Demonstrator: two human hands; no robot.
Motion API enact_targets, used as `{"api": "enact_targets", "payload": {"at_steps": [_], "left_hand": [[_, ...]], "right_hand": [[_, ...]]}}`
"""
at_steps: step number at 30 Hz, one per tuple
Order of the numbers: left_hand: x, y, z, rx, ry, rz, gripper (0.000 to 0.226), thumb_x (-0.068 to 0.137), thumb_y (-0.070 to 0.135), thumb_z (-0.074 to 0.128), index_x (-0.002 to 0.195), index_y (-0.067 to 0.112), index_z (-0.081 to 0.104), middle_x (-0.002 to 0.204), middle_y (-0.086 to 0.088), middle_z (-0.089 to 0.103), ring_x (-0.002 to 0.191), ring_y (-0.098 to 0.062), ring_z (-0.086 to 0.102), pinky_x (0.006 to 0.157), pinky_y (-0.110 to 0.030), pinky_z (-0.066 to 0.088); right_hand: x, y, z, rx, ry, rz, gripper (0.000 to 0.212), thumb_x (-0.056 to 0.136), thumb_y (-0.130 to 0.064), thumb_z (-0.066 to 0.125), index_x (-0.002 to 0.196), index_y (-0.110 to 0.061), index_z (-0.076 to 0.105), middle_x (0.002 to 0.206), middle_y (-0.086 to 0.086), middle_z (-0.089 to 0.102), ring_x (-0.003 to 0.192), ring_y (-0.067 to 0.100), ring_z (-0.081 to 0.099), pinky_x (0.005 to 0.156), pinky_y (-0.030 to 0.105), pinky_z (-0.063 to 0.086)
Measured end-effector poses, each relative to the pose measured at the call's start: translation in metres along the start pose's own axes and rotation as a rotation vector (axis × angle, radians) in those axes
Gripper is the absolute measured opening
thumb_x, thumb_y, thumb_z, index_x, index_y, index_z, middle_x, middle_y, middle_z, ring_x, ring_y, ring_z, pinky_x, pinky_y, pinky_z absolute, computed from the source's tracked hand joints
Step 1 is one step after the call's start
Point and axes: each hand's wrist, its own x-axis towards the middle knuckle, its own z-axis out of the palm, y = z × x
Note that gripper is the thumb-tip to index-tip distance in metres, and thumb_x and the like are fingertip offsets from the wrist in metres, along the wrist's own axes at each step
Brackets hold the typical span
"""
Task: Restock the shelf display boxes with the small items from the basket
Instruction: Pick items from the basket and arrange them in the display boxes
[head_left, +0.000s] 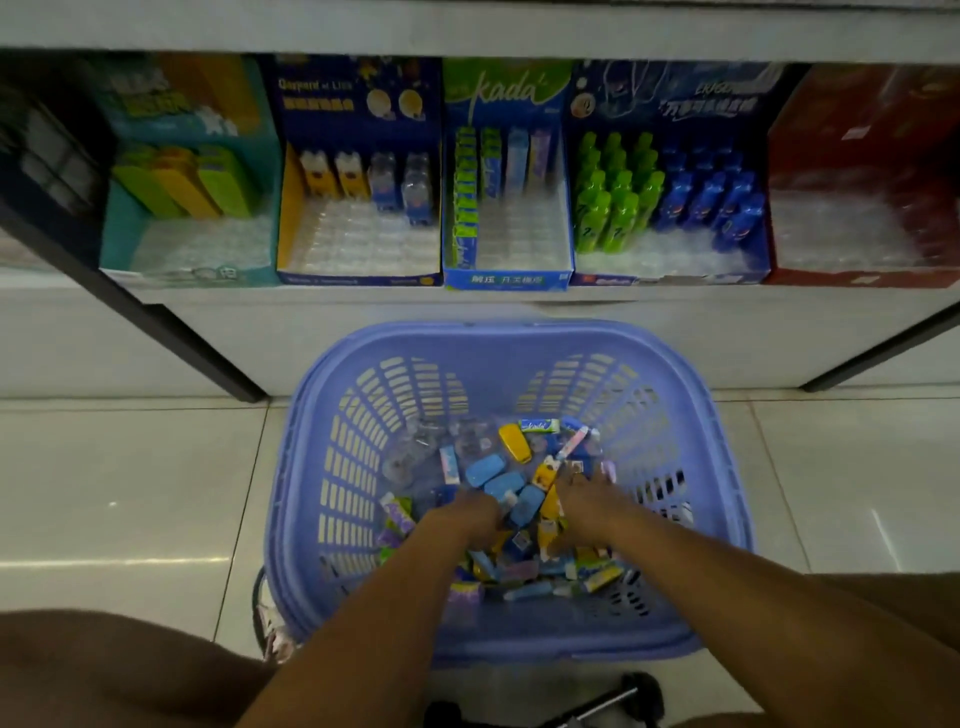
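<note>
Lilac plastic basket (332, 519) on the tiled floor, below the shelf; its bottom holds a loose heap of small items (519, 499): blue oval cases, yellow ones, lilac and green packets, clear bottles. Both hands down in the heap. Left hand (475, 512) curled knuckles-up over blue cases; fingers hidden underneath, cannot tell what they grip, if anything. Right hand (587, 493) beside it, fingers (566, 480) bent down at a yellow case, possibly pinching it; blur prevents certainty.

Step in hand, as judged: sort and gather. Best done by taking one kind per grab, so a handful goes to one box.

Display boxes on the shelf above, side by side:
- teal box (189, 228)
- navy box (358, 208), with yellow and clear bottles
- Kada box (506, 208)
- green-and-blue bottle box (670, 208)
- red box (862, 208)

All show bare front slots. Fill from back rows forward, items upright.
</note>
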Motion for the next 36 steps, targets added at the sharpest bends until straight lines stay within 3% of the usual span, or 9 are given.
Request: {"api": "enact_targets", "payload": {"at_steps": [3, 7, 11, 17, 23, 27, 30, 32, 36], "left_hand": [[0.008, 0.001, 0.01, -0.027, -0.03, -0.006, 0.037, 0.093, 0.015, 0.054, 0.127, 0.0, 0.051, 0.125, -0.022, 0.052, 0.109, -0.036, 0.053, 0.089, -0.041, 0.044], [0.018, -0.002, 0.018, -0.046, 0.021, -0.02, 0.046, 0.088, 0.015, 0.063, 0.13, 0.003, 0.051, 0.128, -0.021, 0.053, 0.114, -0.035, 0.055, 0.089, -0.041, 0.046], [0.023, -0.005, 0.02, -0.096, 0.047, -0.025, 0.045, 0.09, 0.013, 0.058, 0.133, 0.005, 0.05, 0.13, -0.022, 0.053, 0.113, -0.035, 0.055, 0.089, -0.04, 0.045], [0.028, -0.006, 0.023, -0.069, 0.015, -0.022, 0.048, 0.089, 0.009, 0.06, 0.135, 0.005, 0.049, 0.129, -0.02, 0.055, 0.114, -0.032, 0.055, 0.09, -0.037, 0.045], [0.029, 0.002, 0.025, -0.087, 0.111, -0.066, 0.041, 0.093, 0.01, 0.054, 0.134, 0.006, 0.05, 0.131, -0.018, 0.055, 0.119, -0.031, 0.054, 0.096, -0.039, 0.045], [0.03, 0.01, 0.024, -0.192, 0.165, -0.101, 0.035, 0.097, 0.01, 0.046, 0.131, 0.002, 0.052, 0.131, -0.018, 0.055, 0.12, -0.032, 0.053, 0.097, -0.035, 0.045], [0.033, 0.01, 0.028, -0.271, 0.196, -0.099, 0.034, 0.1, 0.014, 0.042, 0.129, 0.0, 0.052, 0.132, -0.014, 0.055, 0.119, -0.028, 0.054, 0.074, -0.011, 0.046], [0.026, 0.012, 0.028, -0.27, 0.165, -0.104, 0.035, 0.098, 0.02, 0.047, 0.126, 0.0, 0.054, 0.127, -0.015, 0.058, 0.116, -0.029, 0.056, 0.081, -0.023, 0.047], [0.016, 0.009, 0.005, -0.323, 0.11, -0.112, 0.028, 0.096, 0.023, 0.047, 0.108, 0.0, 0.06, 0.098, -0.025, 0.059, 0.108, -0.038, 0.057, 0.079, -0.04, 0.044]], "right_hand": [[0.011, -0.009, 0.017, -0.098, 0.067, 0.065, 0.105, 0.076, -0.063, 0.063, 0.147, -0.003, 0.014, 0.15, 0.016, 0.028, 0.133, 0.038, 0.033, 0.11, 0.052, 0.027], [0.019, -0.02, 0.028, -0.072, 0.145, 0.138, 0.076, 0.089, -0.034, 0.06, 0.145, -0.007, 0.016, 0.148, 0.016, 0.029, 0.131, 0.039, 0.034, 0.108, 0.053, 0.028], [0.027, -0.017, 0.032, -0.099, 0.16, 0.112, 0.065, 0.091, -0.034, 0.057, 0.141, -0.008, 0.025, 0.144, 0.018, 0.036, 0.13, 0.034, 0.037, 0.106, 0.048, 0.031], [0.035, -0.034, 0.034, -0.131, 0.185, 0.028, 0.036, 0.095, -0.018, 0.046, 0.128, -0.004, 0.042, 0.117, 0.014, 0.061, 0.103, 0.029, 0.06, 0.071, 0.035, 0.044], [0.033, -0.033, 0.022, -0.056, 0.123, 0.004, 0.03, 0.093, -0.005, 0.05, 0.123, -0.003, 0.05, 0.121, 0.016, 0.058, 0.111, 0.03, 0.058, 0.085, 0.038, 0.048], [0.028, -0.015, 0.006, 0.279, 0.096, 0.007, 0.015, 0.091, -0.021, 0.056, 0.1, -0.009, 0.056, 0.099, 0.012, 0.06, 0.1, 0.03, 0.06, 0.066, 0.029, 0.045], [0.016, 0.0, -0.014, 0.564, -0.006, 0.004, 0.019, 0.089, -0.029, 0.061, 0.09, -0.013, 0.05, 0.087, 0.009, 0.054, 0.092, 0.028, 0.06, 0.066, 0.031, 0.045], [0.003, 0.008, -0.025, 0.915, -0.104, 0.01, 0.023, 0.087, -0.027, 0.066, 0.09, -0.01, 0.051, 0.082, 0.01, 0.054, 0.074, 0.021, 0.055, 0.072, 0.037, 0.047], [-0.022, 0.018, -0.044, 1.354, -0.05, -0.096, 0.011, 0.087, -0.016, 0.067, 0.091, -0.009, 0.059, 0.071, 0.004, 0.06, 0.06, 0.013, 0.054, 0.057, 0.024, 0.046]]}}
